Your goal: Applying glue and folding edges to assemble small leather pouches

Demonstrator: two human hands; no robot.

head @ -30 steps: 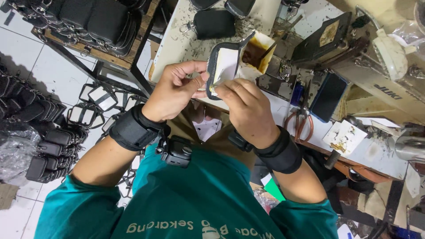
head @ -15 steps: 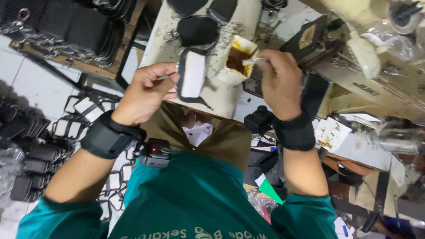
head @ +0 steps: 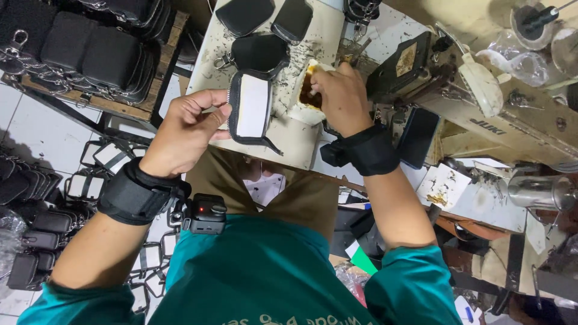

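My left hand (head: 191, 123) holds a small black zip pouch piece (head: 251, 108) with a white inner panel, upright over the near edge of the stained work table (head: 301, 144). My right hand (head: 340, 96) reaches into a small white cup of brown glue (head: 306, 96) on the table; its fingertips pinch something thin that I cannot make out. Both wrists wear black bands.
Several finished black pouches (head: 260, 51) lie further up the table. A wooden rack of black pouches (head: 90, 48) stands at the left, more pouches (head: 30, 241) and white-panelled frames (head: 108, 157) on the tiled floor. A sewing machine (head: 481, 102) and a dark phone (head: 418, 137) sit at the right.
My right hand let go of the pouch piece and moved right into the glue cup. My left hand kept the piece and lowered it slightly toward the table edge.
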